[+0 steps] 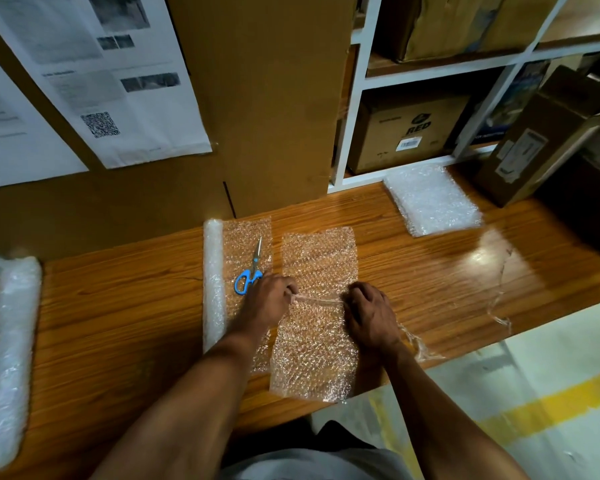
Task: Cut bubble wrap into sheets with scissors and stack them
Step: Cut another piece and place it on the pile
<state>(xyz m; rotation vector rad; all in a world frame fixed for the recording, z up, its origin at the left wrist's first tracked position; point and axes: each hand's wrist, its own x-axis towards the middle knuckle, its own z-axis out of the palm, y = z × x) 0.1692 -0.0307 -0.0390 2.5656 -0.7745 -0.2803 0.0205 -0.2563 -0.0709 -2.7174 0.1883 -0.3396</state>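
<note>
A cut sheet of bubble wrap (317, 344) lies lengthwise on the wooden table (118, 306), its near end hanging over the front edge. My left hand (271, 299) and my right hand (369, 315) pinch it across the middle, bunching a crease between them. Blue-handled scissors (250, 271) rest shut on the unrolled strip of the bubble wrap roll (213, 285), just left of my left hand. A stack of cut sheets (432, 199) sits at the back right of the table.
A second bubble wrap roll (7, 351) lies at the table's left edge. A tall cardboard box (264, 98) stands behind, white shelves (357, 98) with boxes to the right, a brown carton (548, 140) at far right. Thin plastic scraps (499, 306) lie near the front edge.
</note>
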